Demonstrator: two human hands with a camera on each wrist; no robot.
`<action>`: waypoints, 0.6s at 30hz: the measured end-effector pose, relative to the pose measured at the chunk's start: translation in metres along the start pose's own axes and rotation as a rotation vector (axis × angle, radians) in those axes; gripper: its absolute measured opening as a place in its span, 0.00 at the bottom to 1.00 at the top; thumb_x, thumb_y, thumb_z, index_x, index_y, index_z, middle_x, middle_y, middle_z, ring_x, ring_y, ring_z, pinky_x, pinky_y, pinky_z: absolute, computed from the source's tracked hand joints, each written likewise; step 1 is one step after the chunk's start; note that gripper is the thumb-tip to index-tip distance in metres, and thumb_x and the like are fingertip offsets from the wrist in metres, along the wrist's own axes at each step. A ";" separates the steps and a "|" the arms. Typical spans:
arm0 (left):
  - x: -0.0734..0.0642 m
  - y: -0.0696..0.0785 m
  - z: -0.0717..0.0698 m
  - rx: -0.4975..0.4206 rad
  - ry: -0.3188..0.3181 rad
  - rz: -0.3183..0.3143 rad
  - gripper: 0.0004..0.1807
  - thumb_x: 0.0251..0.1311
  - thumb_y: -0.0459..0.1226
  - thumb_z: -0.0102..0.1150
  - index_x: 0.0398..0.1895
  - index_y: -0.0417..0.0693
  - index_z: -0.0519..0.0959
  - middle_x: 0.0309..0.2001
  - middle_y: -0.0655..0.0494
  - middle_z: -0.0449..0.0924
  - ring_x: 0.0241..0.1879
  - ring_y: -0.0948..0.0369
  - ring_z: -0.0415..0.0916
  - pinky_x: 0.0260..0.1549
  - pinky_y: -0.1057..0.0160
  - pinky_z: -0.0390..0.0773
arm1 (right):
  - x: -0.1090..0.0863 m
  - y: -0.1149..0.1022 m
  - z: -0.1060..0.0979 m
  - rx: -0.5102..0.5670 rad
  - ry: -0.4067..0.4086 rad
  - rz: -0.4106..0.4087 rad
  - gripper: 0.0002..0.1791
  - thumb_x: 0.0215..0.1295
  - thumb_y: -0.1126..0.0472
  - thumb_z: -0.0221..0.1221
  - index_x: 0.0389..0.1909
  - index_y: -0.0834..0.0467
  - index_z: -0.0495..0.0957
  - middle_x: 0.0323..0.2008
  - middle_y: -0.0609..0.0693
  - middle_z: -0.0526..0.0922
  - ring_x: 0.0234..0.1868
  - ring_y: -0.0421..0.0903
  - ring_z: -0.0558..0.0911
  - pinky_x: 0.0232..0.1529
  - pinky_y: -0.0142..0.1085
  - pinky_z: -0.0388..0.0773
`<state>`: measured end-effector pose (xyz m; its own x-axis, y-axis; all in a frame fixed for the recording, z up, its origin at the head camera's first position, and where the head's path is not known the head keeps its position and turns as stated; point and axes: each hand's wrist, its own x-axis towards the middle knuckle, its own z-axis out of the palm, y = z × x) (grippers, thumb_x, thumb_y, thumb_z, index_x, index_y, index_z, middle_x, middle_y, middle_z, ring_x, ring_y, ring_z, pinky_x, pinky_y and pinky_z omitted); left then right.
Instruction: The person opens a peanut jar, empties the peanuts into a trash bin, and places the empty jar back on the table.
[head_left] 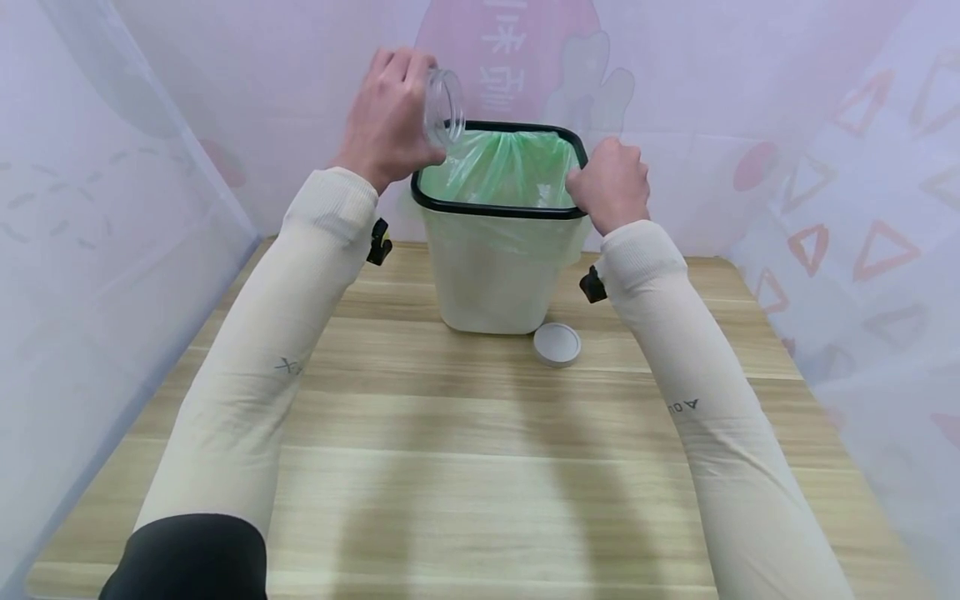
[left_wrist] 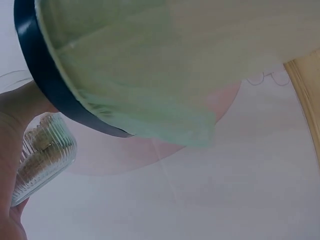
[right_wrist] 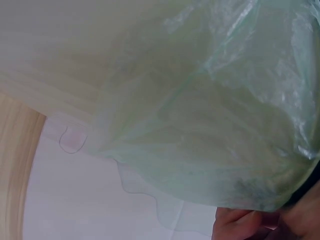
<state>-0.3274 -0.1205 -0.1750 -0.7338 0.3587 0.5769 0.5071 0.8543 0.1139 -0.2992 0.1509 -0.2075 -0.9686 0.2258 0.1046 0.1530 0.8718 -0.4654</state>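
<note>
My left hand [head_left: 393,117] grips a clear glass jar [head_left: 444,108] on its side, its open mouth facing right at the left edge of the bin opening. Ribbed glass and brownish lumps [left_wrist: 39,162] inside the jar show in the left wrist view. A cream trash bin [head_left: 491,275] stands upright with a black rim ring [head_left: 502,212] and a thin green bag [head_left: 498,171] lining it. With curled fingers my right hand [head_left: 613,185] holds the bin's rim at its right side; in the right wrist view its fingers [right_wrist: 237,222] are beside the overhanging bag.
A round whitish lid [head_left: 557,344] lies on the wooden table [head_left: 465,483] at the bin's front right foot. Printed cloth walls [head_left: 847,208] close in the table at the back and both sides.
</note>
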 end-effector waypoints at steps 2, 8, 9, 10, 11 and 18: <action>0.000 0.001 -0.001 0.010 -0.002 0.012 0.47 0.44 0.33 0.79 0.71 0.35 0.68 0.68 0.39 0.74 0.70 0.44 0.66 0.75 0.52 0.69 | 0.000 0.000 0.000 -0.002 -0.002 -0.001 0.13 0.75 0.52 0.51 0.40 0.59 0.74 0.37 0.54 0.76 0.34 0.52 0.80 0.29 0.38 0.81; 0.001 0.004 -0.003 0.049 -0.008 0.056 0.48 0.44 0.33 0.79 0.71 0.34 0.67 0.68 0.38 0.75 0.69 0.43 0.67 0.76 0.51 0.69 | 0.001 -0.002 0.002 -0.013 -0.001 -0.005 0.13 0.76 0.52 0.52 0.38 0.58 0.73 0.37 0.54 0.76 0.34 0.52 0.80 0.29 0.38 0.81; 0.001 0.004 -0.003 0.056 -0.008 0.064 0.48 0.44 0.32 0.79 0.71 0.34 0.67 0.68 0.38 0.75 0.69 0.43 0.67 0.76 0.51 0.69 | 0.001 -0.002 0.002 -0.013 -0.001 -0.007 0.13 0.76 0.52 0.52 0.37 0.58 0.72 0.37 0.54 0.76 0.34 0.52 0.80 0.29 0.39 0.81; 0.001 0.004 -0.003 0.062 -0.009 0.071 0.47 0.44 0.32 0.79 0.71 0.34 0.68 0.68 0.38 0.75 0.69 0.43 0.67 0.76 0.51 0.69 | 0.002 -0.002 0.002 -0.013 0.000 -0.009 0.12 0.75 0.52 0.52 0.36 0.57 0.71 0.36 0.54 0.75 0.34 0.52 0.79 0.29 0.39 0.80; 0.001 0.005 -0.003 0.065 -0.009 0.077 0.47 0.43 0.32 0.79 0.71 0.34 0.68 0.68 0.38 0.75 0.69 0.43 0.67 0.76 0.51 0.69 | 0.002 -0.002 0.003 -0.014 0.001 -0.011 0.12 0.75 0.52 0.52 0.35 0.57 0.71 0.36 0.54 0.75 0.34 0.52 0.79 0.29 0.39 0.80; 0.002 0.006 -0.004 0.095 -0.026 0.110 0.46 0.43 0.31 0.78 0.70 0.35 0.68 0.67 0.38 0.75 0.69 0.42 0.67 0.75 0.49 0.70 | 0.005 -0.002 0.003 -0.019 0.012 -0.019 0.11 0.74 0.53 0.52 0.34 0.56 0.70 0.36 0.54 0.74 0.35 0.53 0.78 0.29 0.40 0.79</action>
<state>-0.3243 -0.1164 -0.1697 -0.6882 0.4607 0.5605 0.5408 0.8407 -0.0268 -0.3050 0.1484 -0.2089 -0.9688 0.2146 0.1237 0.1387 0.8839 -0.4466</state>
